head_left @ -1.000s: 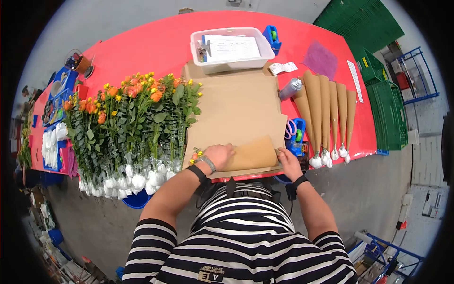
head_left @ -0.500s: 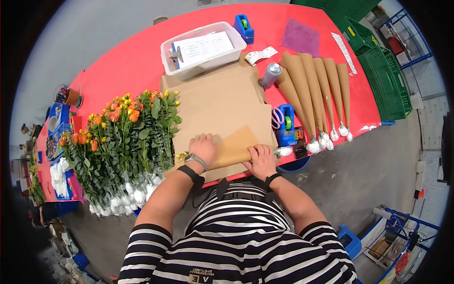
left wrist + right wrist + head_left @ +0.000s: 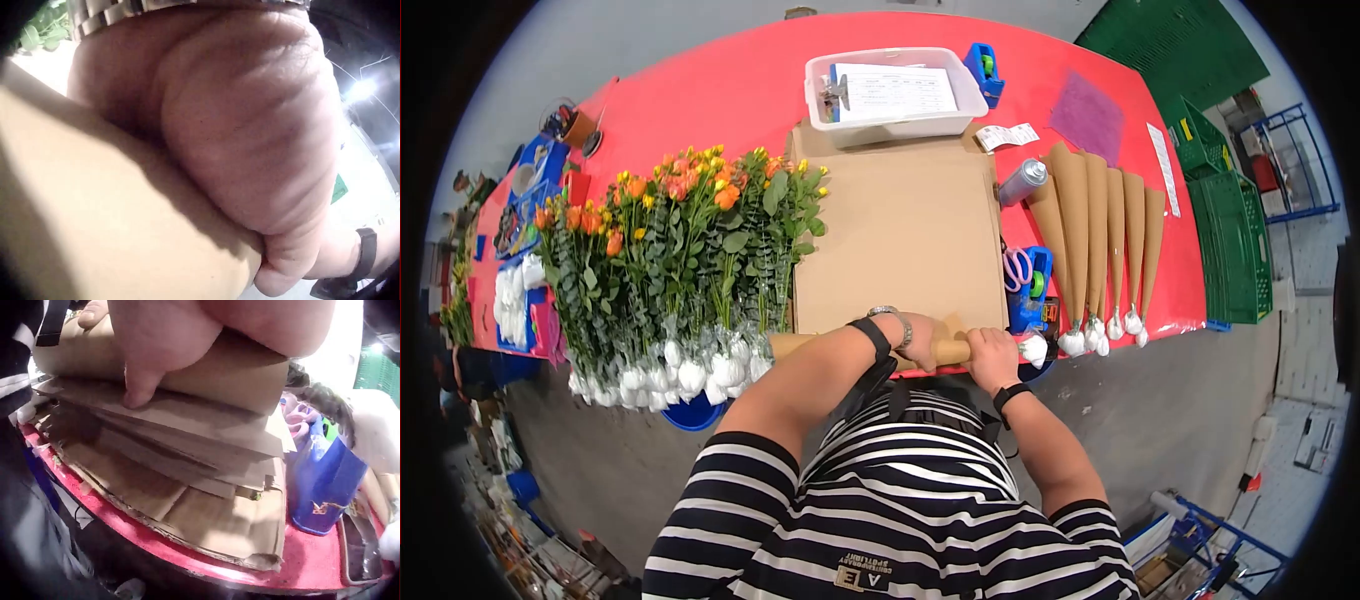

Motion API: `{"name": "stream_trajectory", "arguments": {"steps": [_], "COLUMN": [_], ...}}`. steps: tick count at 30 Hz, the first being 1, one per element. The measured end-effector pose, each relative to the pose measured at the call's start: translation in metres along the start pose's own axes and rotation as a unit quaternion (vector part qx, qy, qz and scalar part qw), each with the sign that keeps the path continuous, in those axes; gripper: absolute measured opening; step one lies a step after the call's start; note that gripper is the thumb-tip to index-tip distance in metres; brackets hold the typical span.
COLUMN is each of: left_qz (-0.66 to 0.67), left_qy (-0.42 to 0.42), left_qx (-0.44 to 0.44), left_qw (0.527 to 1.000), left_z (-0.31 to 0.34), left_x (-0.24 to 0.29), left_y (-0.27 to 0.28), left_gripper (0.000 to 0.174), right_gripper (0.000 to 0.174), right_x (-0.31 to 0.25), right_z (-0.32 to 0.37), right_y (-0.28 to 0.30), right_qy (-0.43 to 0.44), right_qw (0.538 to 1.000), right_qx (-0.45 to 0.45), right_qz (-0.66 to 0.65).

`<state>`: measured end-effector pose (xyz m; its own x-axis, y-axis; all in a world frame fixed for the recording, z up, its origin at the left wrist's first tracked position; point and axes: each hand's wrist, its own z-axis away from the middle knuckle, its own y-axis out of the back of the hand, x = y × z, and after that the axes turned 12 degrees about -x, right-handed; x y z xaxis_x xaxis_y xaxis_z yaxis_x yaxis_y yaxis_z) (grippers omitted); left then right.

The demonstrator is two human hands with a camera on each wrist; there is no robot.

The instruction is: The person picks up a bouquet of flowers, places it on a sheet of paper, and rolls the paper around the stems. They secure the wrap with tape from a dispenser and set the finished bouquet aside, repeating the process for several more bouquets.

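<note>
Along the table's front edge lies a brown paper roll [image 3: 793, 345], a rolled tube that also fills the lower left of the left wrist view [image 3: 112, 206]. My left hand [image 3: 916, 342] curls over its middle; in the left wrist view that hand [image 3: 244, 125] presses against the paper. Close beside it my right hand [image 3: 994, 358] grips the roll's right end, and in the right wrist view its thumb reaches down the near side of the roll [image 3: 212, 381]. A white wrapped stem end [image 3: 1033, 350] sticks out to the right. Any flowers inside are hidden.
Beneath lies a stack of brown paper [image 3: 890, 240]. Orange and yellow flower bunches [image 3: 690, 230] lie left. To the right are a spray can [image 3: 1022, 182], scissors [image 3: 1017, 268], a blue tape dispenser [image 3: 1032, 300] and several finished paper cones [image 3: 1097, 230]. A white bin [image 3: 890, 127] stands behind.
The flat paper sheet has become a narrow roll nearer the body. My left hand has moved right along it, and my right hand went from the sheet's right edge to gripping the roll.
</note>
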<state>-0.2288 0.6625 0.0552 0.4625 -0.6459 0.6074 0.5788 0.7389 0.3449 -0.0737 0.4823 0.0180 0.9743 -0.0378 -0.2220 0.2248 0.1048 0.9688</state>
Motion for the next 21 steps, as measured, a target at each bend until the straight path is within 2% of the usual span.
{"name": "stream_trajectory", "arguments": {"steps": [1,3,4,5,6,8,9,10,12,13,15,18,19,20,21], "left_qz": [0.014,0.033,-0.051,-0.135,-0.132,-0.278,-0.261,-0.257,-0.091,-0.087,-0.042,-0.021,-0.020,-0.053,-0.087], "left_qy": [-0.003,-0.007,0.016,0.041,0.042,0.085,0.069,0.073,0.024,0.027,-0.012,0.012,0.016,0.061,0.107], "left_qx": [-0.006,-0.005,0.101,0.204,0.208,0.374,0.362,0.366,0.189,0.194,-0.019,-0.026,-0.021,0.058,0.135], "left_qw": [1.000,0.999,0.993,0.969,0.968,0.881,0.892,0.891,0.978,0.977,0.999,0.999,0.999,0.995,0.981], "left_z": [-0.008,-0.013,-0.012,-0.011,-0.018,-0.028,-0.029,-0.031,-0.011,-0.011,-0.012,-0.024,-0.028,-0.022,-0.019], "left_x": [-0.004,-0.002,0.007,0.015,0.018,0.019,0.016,0.012,0.021,0.021,0.024,0.030,0.037,0.051,0.062], "left_y": [-0.005,-0.016,-0.030,-0.043,-0.058,-0.073,-0.069,-0.063,-0.032,-0.022,-0.005,-0.005,-0.011,-0.021,-0.027], "left_gripper": [0.056,0.057,0.057,0.058,0.058,0.058,0.050,0.050,0.029,0.029,0.031,0.036,0.036,0.035,0.034], "right_gripper": [0.046,0.042,0.042,0.040,0.039,0.038,0.038,0.038,0.036,0.036,0.029,0.025,0.026,0.028,0.028], "right_x": [0.000,0.001,0.004,0.003,0.003,0.001,0.000,0.001,0.004,0.007,0.014,0.025,0.028,0.030,0.029], "right_z": [0.001,0.000,0.000,0.000,-0.001,-0.001,0.000,0.002,0.008,0.011,0.012,0.014,0.014,0.016,0.016], "right_y": [-0.002,-0.004,-0.001,0.008,0.015,0.021,0.022,0.021,0.017,0.015,0.016,0.024,0.027,0.032,0.042], "right_qy": [0.005,-0.058,-0.053,-0.076,-0.098,-0.101,-0.110,-0.104,-0.073,-0.066,-0.045,-0.024,-0.045,-0.066,-0.063], "right_qw": [1.000,0.995,0.995,0.981,0.958,0.962,0.965,0.965,0.996,0.996,0.997,0.997,0.992,0.983,0.984], "right_qx": [-0.004,-0.083,-0.086,-0.167,-0.247,-0.234,-0.222,-0.223,-0.056,-0.057,-0.037,-0.029,-0.096,-0.161,-0.157], "right_qz": [0.005,-0.006,-0.002,-0.055,-0.107,-0.096,-0.090,-0.086,0.001,0.004,0.040,0.070,0.065,0.059,0.059]}}
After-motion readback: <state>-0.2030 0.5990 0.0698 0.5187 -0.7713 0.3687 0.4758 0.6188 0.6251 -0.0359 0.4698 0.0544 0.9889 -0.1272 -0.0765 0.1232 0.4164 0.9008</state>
